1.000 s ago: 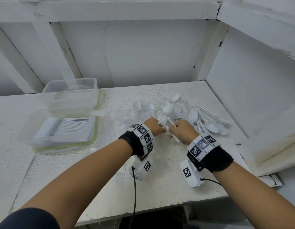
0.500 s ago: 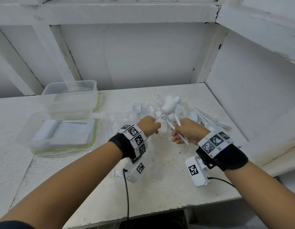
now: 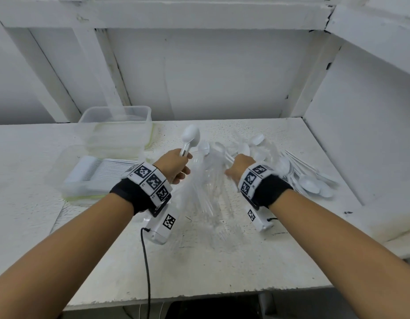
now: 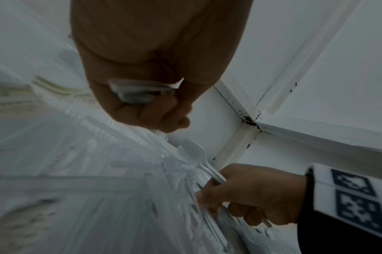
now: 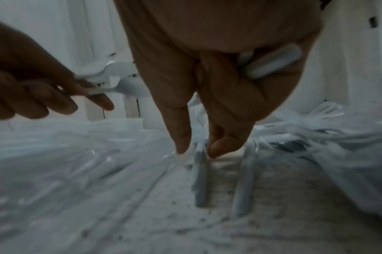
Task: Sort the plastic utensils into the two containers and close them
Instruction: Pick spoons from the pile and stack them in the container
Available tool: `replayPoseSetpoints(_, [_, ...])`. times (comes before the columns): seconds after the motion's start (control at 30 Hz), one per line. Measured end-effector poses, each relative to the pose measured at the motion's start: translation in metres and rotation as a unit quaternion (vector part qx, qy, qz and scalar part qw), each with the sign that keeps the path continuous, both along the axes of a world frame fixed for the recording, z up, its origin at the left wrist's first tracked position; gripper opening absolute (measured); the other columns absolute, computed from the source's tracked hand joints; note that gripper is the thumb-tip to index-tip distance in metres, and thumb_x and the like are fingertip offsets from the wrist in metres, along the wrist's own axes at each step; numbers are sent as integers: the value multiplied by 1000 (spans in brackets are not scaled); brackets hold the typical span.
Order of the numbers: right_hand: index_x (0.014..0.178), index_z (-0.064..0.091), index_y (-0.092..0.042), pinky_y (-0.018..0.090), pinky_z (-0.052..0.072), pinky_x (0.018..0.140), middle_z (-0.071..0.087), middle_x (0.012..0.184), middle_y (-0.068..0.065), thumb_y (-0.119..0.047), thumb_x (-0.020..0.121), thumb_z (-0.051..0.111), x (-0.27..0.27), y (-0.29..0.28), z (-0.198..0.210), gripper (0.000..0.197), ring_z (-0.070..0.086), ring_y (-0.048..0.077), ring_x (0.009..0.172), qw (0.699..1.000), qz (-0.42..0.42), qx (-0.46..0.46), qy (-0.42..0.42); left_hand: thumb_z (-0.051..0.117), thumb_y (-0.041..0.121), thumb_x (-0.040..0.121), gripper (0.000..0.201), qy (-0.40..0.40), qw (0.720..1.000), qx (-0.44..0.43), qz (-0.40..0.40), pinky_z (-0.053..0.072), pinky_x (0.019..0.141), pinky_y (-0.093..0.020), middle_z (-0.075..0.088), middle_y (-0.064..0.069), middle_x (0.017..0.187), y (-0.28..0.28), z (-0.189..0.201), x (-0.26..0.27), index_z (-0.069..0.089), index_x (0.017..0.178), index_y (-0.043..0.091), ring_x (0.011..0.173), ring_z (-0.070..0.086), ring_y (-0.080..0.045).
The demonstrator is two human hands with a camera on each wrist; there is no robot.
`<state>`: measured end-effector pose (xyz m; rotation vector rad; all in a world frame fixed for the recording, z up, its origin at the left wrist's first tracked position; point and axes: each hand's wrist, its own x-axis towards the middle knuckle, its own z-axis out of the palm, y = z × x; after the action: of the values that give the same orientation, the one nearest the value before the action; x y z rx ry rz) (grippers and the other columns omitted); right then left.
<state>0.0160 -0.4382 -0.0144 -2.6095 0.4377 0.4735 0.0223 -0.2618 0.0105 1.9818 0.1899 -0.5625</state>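
Note:
My left hand (image 3: 179,167) grips a small bunch of white plastic spoons (image 3: 190,137) by the handles, bowls pointing up, over the left side of the pile. The handle ends (image 4: 142,92) stick out below its curled fingers. My right hand (image 3: 236,166) is just to the right, low over the pile. It holds a white spoon (image 4: 193,151) whose handle (image 5: 272,61) lies across the palm. Its thumb and forefinger (image 5: 182,142) point down at a clear handle (image 5: 200,171) on the table. Two clear containers (image 3: 116,125) (image 3: 68,178) stand at the left.
Clear plastic utensils (image 3: 208,199) are spread across the middle of the white table (image 3: 199,272). Several loose white spoons (image 3: 311,184) lie at the right beside the side wall. The nearer container holds a printed sheet (image 3: 102,168). A back wall closes the bench.
The bunch of spoons has passed from my right hand into my left, which moved left and raised them. My right hand has dropped back onto the pile.

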Motion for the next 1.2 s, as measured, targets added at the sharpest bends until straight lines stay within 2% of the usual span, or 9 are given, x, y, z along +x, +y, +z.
replayPoseSetpoints(0.13, [60,25,-18,23,28,51,28,64,-1,-18,90,52,2,5,-8,41,31,14,57,998,37,-42,5,36,15,95,19,0,1000,24,-8,24,36,-16,43,-3,66,13,-7,0,52,105,12,48,31,-13])
replayPoseSetpoints(0.3, [64,37,-13,21,33,48,42,63,1,-18,90,58,-5,-4,1,34,48,17,62,997,52,-64,4,42,15,94,13,-9,999,33,-12,22,33,-14,40,-2,63,14,-7,6,52,99,8,46,29,-13])
replayPoseSetpoints(0.53, [85,50,-12,31,47,75,56,83,7,-20,89,58,-21,-26,36,12,60,24,86,988,97,-117,-34,42,15,93,14,-29,998,50,-36,22,40,-17,40,-2,63,-5,-5,11,54,94,8,48,30,-13])
replayPoseSetpoints(0.67, [68,41,-12,24,33,51,51,74,4,-17,90,52,-29,-41,60,25,49,18,67,981,96,-170,-8,46,20,93,17,-43,995,62,-72,25,42,-18,39,-1,62,-25,-4,8,58,88,8,48,33,-12])
replayPoseSetpoints(0.73, [66,39,-12,23,30,50,47,70,4,-18,89,51,-33,-48,69,27,43,15,59,984,73,-164,-14,48,19,93,17,-50,991,77,-100,27,40,-17,42,0,61,-39,-5,5,59,88,8,48,36,-11])
replayPoseSetpoints(0.9, [64,38,-13,27,29,52,46,67,3,-20,90,43,-39,-63,59,27,46,22,65,994,-12,-68,-83,51,19,93,14,-41,979,94,-176,30,38,-15,46,1,60,-77,-15,-5,60,89,8,47,39,-9])
replayPoseSetpoints(1.0, [75,49,-7,27,31,52,49,68,7,-19,93,42,-41,-68,42,23,46,22,61,989,-73,67,-108,48,15,93,19,-30,979,88,-183,33,36,-14,45,-1,58,-97,-22,-9,56,78,7,47,40,-11])
replayPoseSetpoints(1.1, [81,54,-10,20,28,41,45,60,4,-19,96,40,-46,-66,31,22,37,14,50,939,-171,282,-95,46,14,92,15,-35,977,106,-184,39,53,-21,45,-4,63,-112,-34,-8,56,85,6,57,46,-19])
replayPoseSetpoints(1.2, [85,55,-7,18,35,38,49,61,7,-17,99,37,-51,-65,26,25,42,14,52,879,-223,414,-83,51,30,91,32,-24,972,149,-179,42,68,-28,51,-8,72,-119,-48,-4,58,100,1,74,53,-23])
